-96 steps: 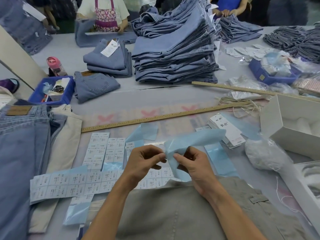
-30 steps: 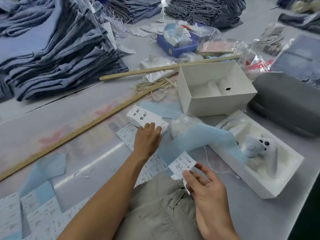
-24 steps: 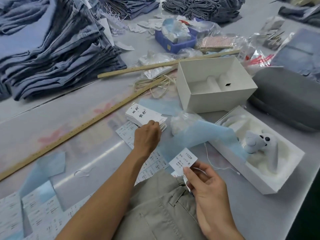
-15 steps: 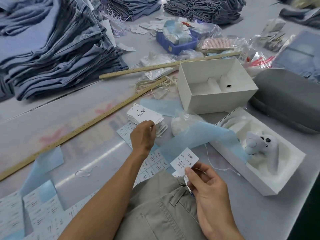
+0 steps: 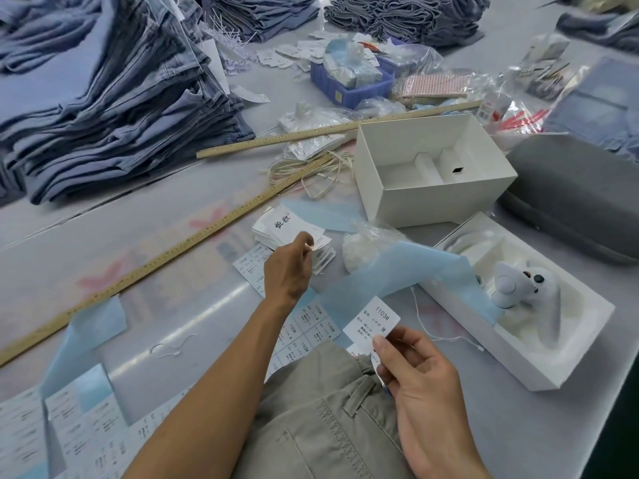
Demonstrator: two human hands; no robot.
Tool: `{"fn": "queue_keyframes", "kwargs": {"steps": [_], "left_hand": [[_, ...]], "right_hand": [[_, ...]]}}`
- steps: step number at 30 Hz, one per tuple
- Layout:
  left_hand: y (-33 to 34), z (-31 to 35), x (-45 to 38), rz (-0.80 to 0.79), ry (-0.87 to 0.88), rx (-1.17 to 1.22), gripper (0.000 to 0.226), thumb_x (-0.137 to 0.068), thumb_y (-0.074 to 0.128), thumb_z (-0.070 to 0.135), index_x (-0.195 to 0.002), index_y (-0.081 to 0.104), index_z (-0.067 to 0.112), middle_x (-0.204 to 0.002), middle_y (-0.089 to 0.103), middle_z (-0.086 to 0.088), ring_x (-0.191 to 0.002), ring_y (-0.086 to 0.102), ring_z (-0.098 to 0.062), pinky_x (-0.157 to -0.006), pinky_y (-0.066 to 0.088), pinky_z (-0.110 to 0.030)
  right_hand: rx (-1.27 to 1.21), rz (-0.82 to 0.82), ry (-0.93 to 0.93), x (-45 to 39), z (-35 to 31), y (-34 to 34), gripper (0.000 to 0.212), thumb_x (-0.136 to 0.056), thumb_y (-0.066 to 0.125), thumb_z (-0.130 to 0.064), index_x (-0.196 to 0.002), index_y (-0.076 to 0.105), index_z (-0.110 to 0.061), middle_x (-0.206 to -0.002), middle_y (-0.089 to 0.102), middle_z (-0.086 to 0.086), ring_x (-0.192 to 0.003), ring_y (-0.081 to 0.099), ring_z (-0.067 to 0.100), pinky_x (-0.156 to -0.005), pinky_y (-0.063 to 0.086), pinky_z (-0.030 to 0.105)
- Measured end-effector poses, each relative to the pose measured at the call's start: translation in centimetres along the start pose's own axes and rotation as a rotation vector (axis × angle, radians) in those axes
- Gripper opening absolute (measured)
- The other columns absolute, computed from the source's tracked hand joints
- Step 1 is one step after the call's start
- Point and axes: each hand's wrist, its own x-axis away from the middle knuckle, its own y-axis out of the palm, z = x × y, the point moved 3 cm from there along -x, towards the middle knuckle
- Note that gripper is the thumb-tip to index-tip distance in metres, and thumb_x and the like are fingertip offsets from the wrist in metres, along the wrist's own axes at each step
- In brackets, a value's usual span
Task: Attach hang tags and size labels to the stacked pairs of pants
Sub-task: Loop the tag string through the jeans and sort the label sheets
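- Size label (image 5: 371, 322), a small white paper rectangle printed "1103#" and "M", is pinched at its lower corner by the right hand (image 5: 420, 385), its long axis tilted toward 1 o'clock above the khaki pants (image 5: 321, 420).
- Left hand (image 5: 288, 267) pinches 1 white card off the stack of hang tags (image 5: 283, 224) at 11 o'clock.
- Woven twill pants lie at 6 o'clock; a stiff white box (image 5: 432, 195) stands at 1 o'clock.

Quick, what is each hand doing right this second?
Left hand: pinching a hang tag off the stack of tags.
Right hand: pinching a size label over the khaki pants.
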Motion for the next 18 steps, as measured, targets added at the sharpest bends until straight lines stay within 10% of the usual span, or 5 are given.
{"fn": "queue_keyframes", "kwargs": {"steps": [18], "left_hand": [[-0.4,-1.7,-1.5,-0.038,-0.321,0.542,0.007,-0.088,0.078,0.01,-0.093,0.079,0.015,-0.086,0.076,0.007,-0.085,0.072,-0.011,-0.081,0.061,-0.031]], "right_hand": [[0.027,0.025,0.016,-0.4,0.3,-0.2,0.022,-0.078,0.075,-0.004,-0.1,0.071,-0.006,-0.091,0.078,0.011,-0.06,0.06,0.008,-0.053,0.052,0.017]]}}
